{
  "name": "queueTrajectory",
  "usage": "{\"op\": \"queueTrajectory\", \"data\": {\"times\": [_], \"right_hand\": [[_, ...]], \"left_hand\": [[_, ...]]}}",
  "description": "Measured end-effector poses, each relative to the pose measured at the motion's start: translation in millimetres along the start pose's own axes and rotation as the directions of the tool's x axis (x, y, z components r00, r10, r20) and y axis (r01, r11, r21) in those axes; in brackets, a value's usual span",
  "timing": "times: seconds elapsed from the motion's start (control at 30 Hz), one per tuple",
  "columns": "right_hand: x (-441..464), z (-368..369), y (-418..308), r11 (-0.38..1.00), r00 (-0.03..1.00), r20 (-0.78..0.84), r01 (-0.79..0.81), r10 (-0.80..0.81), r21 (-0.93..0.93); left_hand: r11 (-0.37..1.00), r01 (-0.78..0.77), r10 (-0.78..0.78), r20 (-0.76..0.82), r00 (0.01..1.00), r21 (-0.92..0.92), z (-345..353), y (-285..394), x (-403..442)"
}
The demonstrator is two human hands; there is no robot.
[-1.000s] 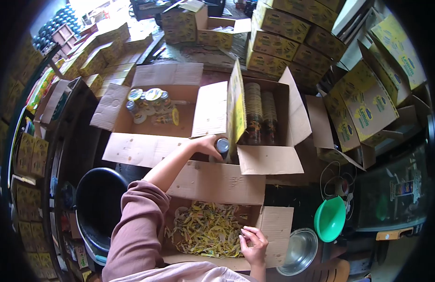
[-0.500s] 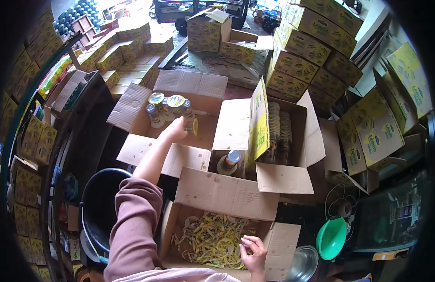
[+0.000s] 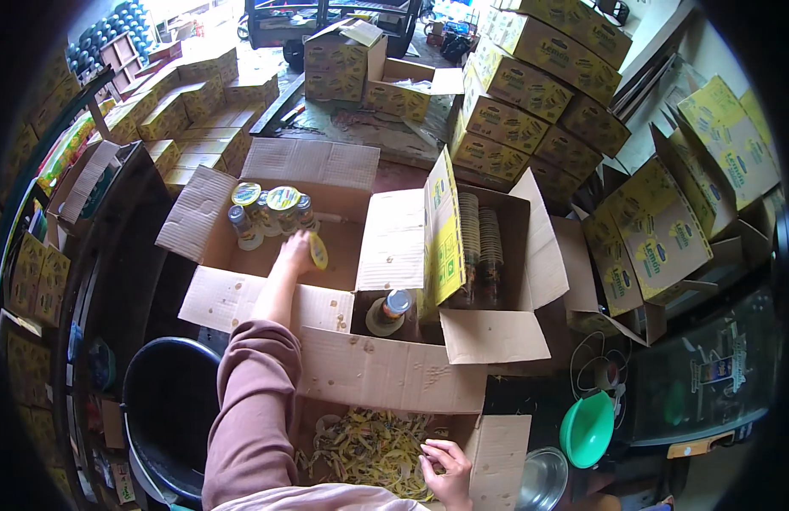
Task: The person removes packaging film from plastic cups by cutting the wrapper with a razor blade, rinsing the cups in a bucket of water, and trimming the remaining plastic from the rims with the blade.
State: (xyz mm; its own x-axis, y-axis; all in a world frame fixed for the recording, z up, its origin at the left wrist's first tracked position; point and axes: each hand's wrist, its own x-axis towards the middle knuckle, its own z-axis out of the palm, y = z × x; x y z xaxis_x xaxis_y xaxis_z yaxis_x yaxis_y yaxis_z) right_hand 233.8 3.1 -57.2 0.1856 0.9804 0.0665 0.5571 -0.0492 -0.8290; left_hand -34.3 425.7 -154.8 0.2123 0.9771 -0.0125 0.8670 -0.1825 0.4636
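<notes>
My left hand [image 3: 298, 253] reaches into the upper left cardboard box [image 3: 336, 262], its fingers closed on a round yellow-lidded container [image 3: 318, 250] held tilted. The fingers hide part of it. Behind the hand, several clear jars [image 3: 273, 220] with silver-blue and yellow round ends stand grouped in that box. My right hand [image 3: 446, 470] hovers over a lower box [image 3: 393, 375] of yellow strips [image 3: 369, 447]. Its fingers are loosely bent, the thumb apart, and nothing shows in them. A single jar with a blue-grey top [image 3: 398, 302] stands between the boxes.
An open box [image 3: 513, 247] to the right holds tall stacks of cups [image 3: 490, 255]. A black bucket [image 3: 169, 417] is at the left, a green bowl [image 3: 586, 430] and a metal bowl [image 3: 543, 479] at the right. Stacked yellow lemon cartons [image 3: 530, 81] rise behind.
The view has shifted, so the boxes sit farther left. My left hand has drawn the yellow-lidded container slightly toward me and away from the grouped jars. My right hand stays over the strips.
</notes>
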Motion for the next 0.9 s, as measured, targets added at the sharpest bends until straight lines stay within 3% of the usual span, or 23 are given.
{"op": "queueTrajectory", "data": {"times": [0.07, 0.1, 0.13, 0.2, 0.27, 0.33, 0.4, 0.47, 0.53, 0.6, 0.63, 0.67, 0.8, 0.9], "right_hand": [[-5.1, -3.6, -5.7, 1.0, 1.0, -0.01, 0.025, -0.025, -0.005], [-8.1, -7.6, -9.1, 1.0, 1.0, -0.003, 0.023, -0.023, -0.007], [-12.5, -10.2, -10.0, 0.999, 0.999, -0.014, 0.033, -0.033, -0.017], [-19.9, -16.2, -19.8, 0.998, 0.997, -0.053, 0.05, -0.052, -0.036], [-30.0, -20.4, -23.2, 0.995, 0.99, -0.099, 0.099, -0.102, -0.034], [-40.8, -24.8, -32.3, 0.991, 0.978, -0.157, 0.131, -0.136, -0.038], [-55.0, -25.4, -36.6, 0.998, 0.974, -0.221, 0.051, -0.043, 0.031], [-69.1, -17.7, -31.2, 0.974, 0.955, -0.282, -0.031, 0.095, 0.224], [-78.7, -11.3, -30.8, 0.934, 0.945, -0.292, -0.036, 0.147, 0.355], [-84.3, -5.1, -36.7, 0.891, 0.945, -0.271, -0.046, 0.186, 0.451], [-85.9, -3.3, -41.3, 0.872, 0.948, -0.246, -0.058, 0.2, 0.485], [-86.5, -2.3, -43.3, 0.893, 0.955, -0.216, -0.089, 0.202, 0.442], [-65.3, 14.1, -70.0, 0.866, 0.993, -0.082, -0.03, 0.081, 0.499], [-36.1, 36.5, -115.1, 0.827, 0.993, 0.065, 0.043, -0.096, 0.56]], "left_hand": [[0.898, -0.031, -0.033, -0.137, 0.99, -0.439, -16.8, -2.3, -8.9], [0.862, -0.138, -0.009, -0.287, 0.958, -0.488, -22.2, -3.7, -13.1], [0.806, -0.161, -0.017, -0.294, 0.956, -0.57, -29.6, -4.6, -16.8], [0.831, -0.298, 0.056, -0.462, 0.885, -0.47, -49.9, -5.0, -27.8], [0.708, -0.407, 0.106, -0.484, 0.869, -0.576, -83.8, 1.4, -48.6], [0.68, -0.425, 0.217, -0.39, 0.895, -0.597, -131.0, 10.8, -81.6], [0.681, -0.372, 0.175, -0.353, 0.919, -0.63, -180.4, 46.1, -142.4], [0.618, -0.362, 0.18, -0.322, 0.929, -0.698, -215.9, 62.2, -200.4], [0.611, -0.387, 0.133, -0.393, 0.91, -0.691, -233.7, 65.5, -256.2], [0.554, -0.316, 0.066, -0.338, 0.939, -0.77, -243.7, 61.7, -312.5], [0.629, -0.294, 0.035, -0.352, 0.935, -0.72, -246.4, 61.7, -341.2], [0.62, -0.276, -0.009, -0.358, 0.934, -0.735, -244.9, 57.8, -365.8], [0.852, -0.195, -0.111, -0.53, 0.841, -0.486, -213.7, 20.3, -426.9], [0.822, -0.175, -0.2, -0.562, 0.803, -0.543, -183.0, 7.7, -440.8]]}}
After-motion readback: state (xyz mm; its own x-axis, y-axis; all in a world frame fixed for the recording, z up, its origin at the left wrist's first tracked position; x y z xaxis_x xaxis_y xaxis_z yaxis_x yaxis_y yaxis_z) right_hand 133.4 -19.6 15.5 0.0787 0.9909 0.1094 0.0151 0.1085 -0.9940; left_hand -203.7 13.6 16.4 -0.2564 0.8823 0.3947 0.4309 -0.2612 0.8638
